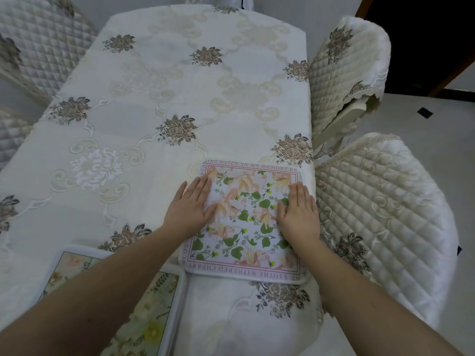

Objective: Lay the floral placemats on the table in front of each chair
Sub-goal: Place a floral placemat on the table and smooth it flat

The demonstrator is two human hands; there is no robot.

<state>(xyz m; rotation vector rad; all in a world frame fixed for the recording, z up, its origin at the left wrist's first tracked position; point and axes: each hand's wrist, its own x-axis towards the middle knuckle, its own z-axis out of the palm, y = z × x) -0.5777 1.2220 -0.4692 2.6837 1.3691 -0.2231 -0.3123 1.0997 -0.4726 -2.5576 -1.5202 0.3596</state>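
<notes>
I see soft, even, slightly dim indoor light with no glare. The tabletop (180, 98) bows outward from wide-angle distortion, strongest at the edges. My forearms throw only faint shadows. Near corners look smeared; the dark doorway (421, 34) upper right holds no detail.

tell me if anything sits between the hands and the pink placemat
Nothing visible does. The left hand and right hand both lie flat, fingers straight, directly on the pink placemat, which rests on the tablecloth beside the near right chair.
</notes>
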